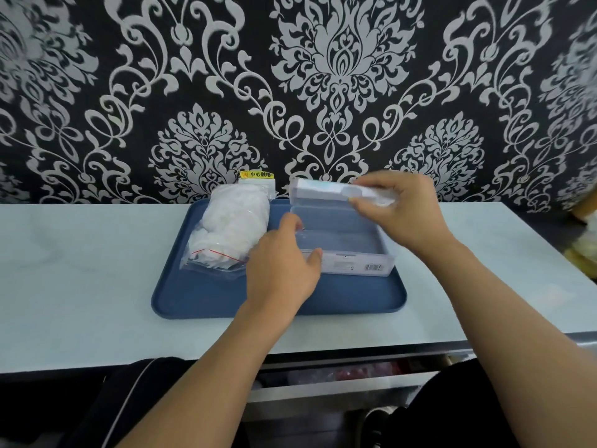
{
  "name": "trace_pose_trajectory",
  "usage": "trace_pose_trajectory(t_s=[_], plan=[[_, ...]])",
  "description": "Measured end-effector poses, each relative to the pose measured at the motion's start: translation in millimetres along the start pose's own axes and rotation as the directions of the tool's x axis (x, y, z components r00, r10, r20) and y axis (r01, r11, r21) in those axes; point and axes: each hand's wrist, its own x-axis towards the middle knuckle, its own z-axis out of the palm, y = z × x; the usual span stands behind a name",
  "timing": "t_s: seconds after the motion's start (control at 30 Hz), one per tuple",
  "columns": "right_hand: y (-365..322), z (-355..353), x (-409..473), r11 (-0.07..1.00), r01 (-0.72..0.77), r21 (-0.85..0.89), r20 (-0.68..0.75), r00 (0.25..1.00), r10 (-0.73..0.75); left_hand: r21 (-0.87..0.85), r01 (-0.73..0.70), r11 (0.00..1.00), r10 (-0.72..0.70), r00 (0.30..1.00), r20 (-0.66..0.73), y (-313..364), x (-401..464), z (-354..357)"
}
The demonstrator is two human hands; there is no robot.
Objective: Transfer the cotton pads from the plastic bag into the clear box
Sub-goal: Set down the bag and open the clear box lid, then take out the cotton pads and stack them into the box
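Head cam, so just the one angle. The right hand (400,215) has the lid (326,190) of the clear box (349,250) pinched at its right end, fingertips closed on the edge, and the lid stands tipped up at the back of the box. The right end of the lid is mostly hidden behind those fingers, so I can't tell exactly how much of it is gripped.

The left hand (284,263) is on the box's near-left corner, fingers loosely curled and partly spread. The thumb lies along the front rim and the other fingers touch the left wall. It looks more like bracing than a real clamp, but the palm covers that corner, so hard to say.

Just left of the left hand lies the plastic bag (226,234), stuffed with white cotton pads (235,218), its red zip line at the near end. The individual pads blur together into one white lump. Bag and box both sit on a blue tray (277,302) on a pale table (80,270). The inside of the box looks bare from here, though the clear plastic makes that tricky.

Writing: a barcode label (371,267) on the box's front wall, right of the left thumb, too small to read. Behind the bag there's a yellow sticker (257,174) with Chinese characters, reads like 小心触电. The damask wallpaper (323,76) goes smeary at the edges.
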Motion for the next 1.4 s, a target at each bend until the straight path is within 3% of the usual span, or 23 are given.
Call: trace_pose_trajectory(t_s=[0.1, 0.17, 0.27, 0.33, 0.43, 0.5, 0.6, 0.7, 0.8, 0.87, 0.93, 0.97, 1.07, 1.2, 1.27, 1.4], plan=[[19.5, 8.5, 29.6, 0.990, -0.120, 0.075, -0.287, 0.948, 0.136, 0.095, -0.077, 0.992, 0.069, 0.994, 0.083, 0.0, 1.0, -4.3], [35.8, 16.7, 43.6, 0.962, -0.259, 0.085, -0.313, 0.910, 0.273, 0.079, -0.077, 0.994, 0.065, 0.988, 0.138, -2.4, 2.7, -9.1], [47.7, 34.1, 38.9, 0.936, -0.351, -0.035, -0.004, 0.936, 0.351, 0.063, -0.081, 0.995, 0.069, 0.982, 0.178, -8.0, 5.6, -16.1], [48.6, 41.8, 28.2, 0.915, -0.394, -0.090, 0.170, 0.899, 0.404, 0.052, -0.074, 0.996, 0.063, 0.979, 0.193, -9.5, 6.7, -19.5], [50.8, 40.3, 19.3, 0.867, -0.471, -0.161, 0.330, 0.802, 0.497, 0.074, -0.092, 0.993, 0.074, 0.972, 0.221, -6.3, 8.5, -21.6], [45.0, 37.6, 15.7, 0.851, -0.437, -0.292, 0.371, 0.768, 0.522, 0.090, -0.113, 0.989, 0.092, 0.971, 0.219, -5.7, 8.6, -24.6], [26.1, 32.8, 14.6, 0.891, -0.257, -0.374, 0.169, 0.926, 0.338, 0.030, -0.154, 0.988, 0.145, 0.972, 0.185, -6.8, 8.3, -39.5], [-30.3, 33.4, 1.9, 0.995, -0.071, -0.068, -0.029, 0.997, 0.070, -0.174, -0.176, 0.969, 0.172, 0.984, -0.040, -23.8, 11.4, -76.7], [-103.3, 52.5, -32.4, 0.973, 0.160, 0.168, 0.221, 0.955, -0.195, -0.275, -0.142, 0.951, 0.077, 0.969, -0.236, -68.7, 19.1, -113.5], [-128.9, 81.8, -55.2, 0.966, 0.230, 0.116, 0.465, 0.847, -0.258, -0.202, -0.014, 0.979, -0.008, 0.994, -0.106, -99.5, 20.6, -124.8], [-135.5, 112.0, -66.0, 0.968, 0.252, -0.008, 0.650, 0.737, -0.186, -0.145, 0.098, 0.985, -0.077, 0.987, 0.143, -116.9, 17.8, -121.2], [-135.2, 124.5, -68.0, 0.970, 0.235, -0.068, 0.686, 0.716, -0.126, -0.147, 0.124, 0.981, -0.089, 0.971, 0.224, -122.4, 17.0, -116.3], [-132.1, 139.8, -65.8, 0.970, 0.104, -0.222, 0.615, 0.787, 0.056, -0.142, 0.103, 0.985, -0.070, 0.973, 0.218, -127.7, 21.8, -101.2], [-126.6, 135.1, -55.3, 0.978, -0.102, -0.180, 0.357, 0.920, 0.161, -0.116, 0.031, 0.993, -0.013, 0.988, 0.154, -119.8, 28.9, -88.3], [-120.2, 131.4, -49.4, 0.958, -0.181, -0.224, 0.318, 0.915, 0.247, -0.095, 0.006, 0.995, 0.009, 0.987, 0.159, -115.7, 30.4, -84.3], [-103.5, 123.7, -34.7, 0.920, -0.189, -0.342, 0.234, 0.931, 0.278, -0.053, -0.034, 0.998, 0.038, 0.996, 0.077, -112.4, 36.1, -74.7]])
